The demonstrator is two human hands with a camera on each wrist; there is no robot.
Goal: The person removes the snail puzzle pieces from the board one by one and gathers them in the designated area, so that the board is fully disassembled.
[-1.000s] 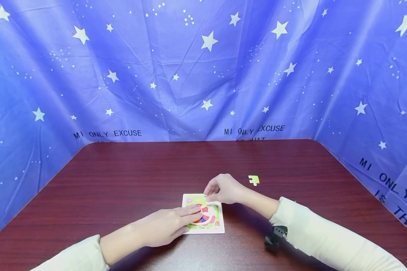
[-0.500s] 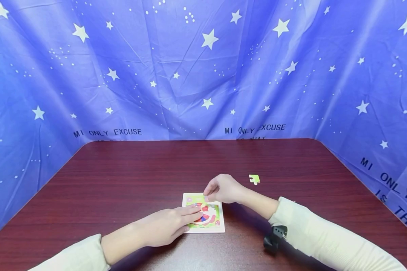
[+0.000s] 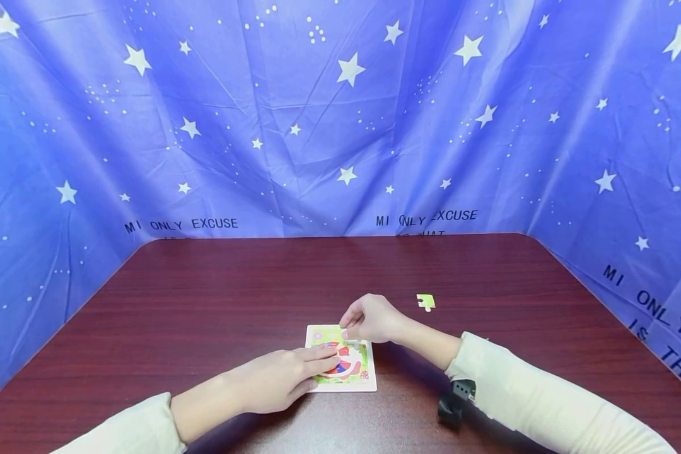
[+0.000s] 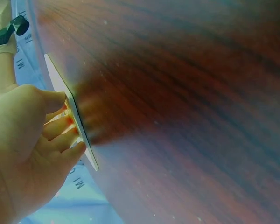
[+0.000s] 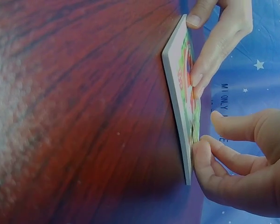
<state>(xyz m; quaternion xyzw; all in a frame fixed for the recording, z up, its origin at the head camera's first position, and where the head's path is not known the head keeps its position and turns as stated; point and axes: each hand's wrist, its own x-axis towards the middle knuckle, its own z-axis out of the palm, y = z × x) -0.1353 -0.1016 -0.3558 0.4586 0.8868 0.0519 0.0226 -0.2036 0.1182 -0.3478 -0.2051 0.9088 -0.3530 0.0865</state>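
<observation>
A small square picture puzzle point(image 3: 369, 383) with a white border lies on the table. My left hand point(image 3: 278, 378) rests on its left part, fingers extended over the red and blue picture; in the left wrist view, the thumb of this left hand point(image 4: 28, 140) lies at the board's edge. At the far right part of the puzzle is my right hand point(image 3: 374, 317). In the right wrist view, bent fingertips of the right hand point(image 5: 252, 172) touch a green puzzle piece point(image 5: 197, 119) that stands slightly proud of the board. Its thumb is raised, with a gap to the piece.
A loose yellow-green puzzle piece point(image 3: 425, 301) lies farther back on the right of the dark red wooden table point(image 3: 215, 284). A blue curtain point(image 3: 318, 113) with white stars hangs behind and around it. A black device point(image 3: 456, 400) is strapped to the right wrist.
Both hands stay at nearly the same places on the puzzle. The right forearm and sleeve shift very slightly toward the left. The loose piece stays where it lies.
</observation>
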